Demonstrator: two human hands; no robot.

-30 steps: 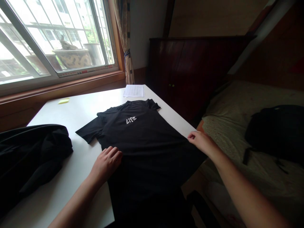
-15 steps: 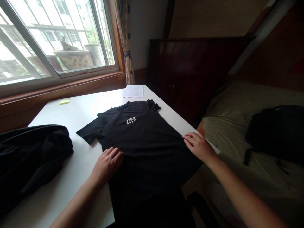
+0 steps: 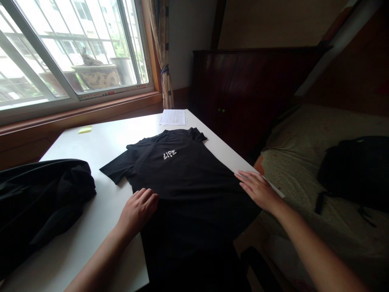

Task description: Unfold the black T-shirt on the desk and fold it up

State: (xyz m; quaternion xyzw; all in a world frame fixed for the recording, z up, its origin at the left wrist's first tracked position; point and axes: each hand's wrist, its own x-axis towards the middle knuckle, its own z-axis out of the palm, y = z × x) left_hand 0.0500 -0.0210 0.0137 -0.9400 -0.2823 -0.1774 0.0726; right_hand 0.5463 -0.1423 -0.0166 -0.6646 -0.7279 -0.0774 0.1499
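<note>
While its collar is pointing toward the window [image 3: 103, 44], a black shirt [image 3: 185, 174] is lying spread on a white tabletop [image 3: 109, 129], its long axis running away from the person and leaning slightly left. The lower part is extending past the tabletop's edge at lower right, where dim light is hiding most of the hem. A white print [image 3: 169, 154] is marking the chest, sitting beyond both hands and nearer the left. The cloth is stretching between the hands: the left hand [image 3: 138, 207] is touching one side edge with fingers curled; whether its grip is pinching fabric, one cannot tell. The right hand [image 3: 257, 188] is resting at the opposite edge, its grip released and its fingers extending over the cloth. Only the hands are covering the shirt. A dark cloth bundle [image 3: 51, 190] is occupying the tabletop just beside the left sleeve, narrowing that side. Paper sheets [image 3: 173, 117] are lying beyond the collar, and a yellow note [image 3: 85, 129] is lying farther left. A black bag [image 3: 355, 172] is resting on a bed [image 3: 304, 129] to the right, well apart from the shirt.
</note>
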